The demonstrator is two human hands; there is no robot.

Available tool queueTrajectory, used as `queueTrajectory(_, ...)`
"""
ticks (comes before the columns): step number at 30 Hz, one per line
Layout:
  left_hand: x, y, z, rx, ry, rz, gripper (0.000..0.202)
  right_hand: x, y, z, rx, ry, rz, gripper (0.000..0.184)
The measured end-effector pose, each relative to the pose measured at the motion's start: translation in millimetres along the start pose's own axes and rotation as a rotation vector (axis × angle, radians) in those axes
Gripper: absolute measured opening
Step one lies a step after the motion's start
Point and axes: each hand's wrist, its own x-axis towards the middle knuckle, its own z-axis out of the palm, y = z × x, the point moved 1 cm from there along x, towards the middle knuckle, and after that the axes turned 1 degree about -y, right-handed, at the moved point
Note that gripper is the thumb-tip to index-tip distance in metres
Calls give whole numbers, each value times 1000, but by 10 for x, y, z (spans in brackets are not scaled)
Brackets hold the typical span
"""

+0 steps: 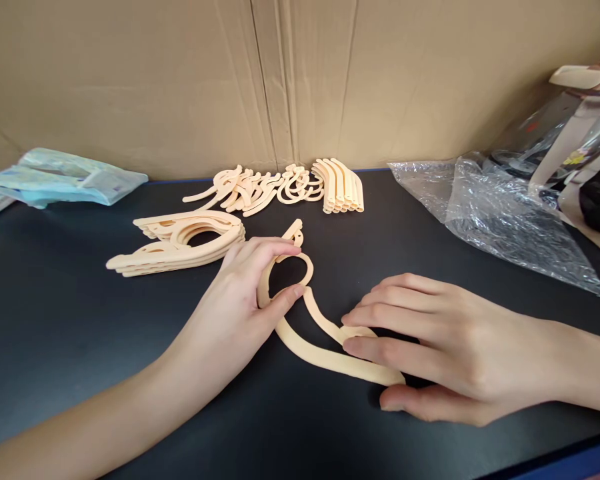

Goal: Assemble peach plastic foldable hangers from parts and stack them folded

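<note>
A beige plastic folding hanger [325, 357] lies on the dark tabletop in front of me. My left hand [253, 283] is closed around its middle, with the thumb and fingers at the ring-shaped part. Over the near right arm of the same hanger rests my right hand [430, 347], its fingers on top and its thumb at the lower edge, hiding part of that end. Beyond my left hand lies a stack of similar folded hangers [215, 247], touching or nearly touching my knuckles.
At the back lie a pile of loose beige hooks and pieces [250, 190] and a neat row of curved arms [343, 187]. Clear plastic wrap [500, 213] and a strapped transparent bottle [560, 133] are on the right. A light blue packet [65, 177] lies far left, before a cardboard wall [180, 87].
</note>
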Motion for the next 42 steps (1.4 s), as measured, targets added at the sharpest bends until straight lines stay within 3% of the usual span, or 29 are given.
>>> queueTrajectory(15, -3, 11, -16, -57, -13, -85, 28, 13, -37, -5, 79, -22, -26, 23)
queueTrajectory(24, -7, 62, -49, -115, -25, -100, 28, 12, -6, -18, 82, -38, -10, 32)
queueTrajectory(32, 17, 57, -22, -215, -75, 21, 28, -9, 185, -6, -28, 50, 88, 32)
queueTrajectory(42, -6, 59, -8, -119, -98, 155, 38, -21, 263, -9, -113, 114, 246, 36)
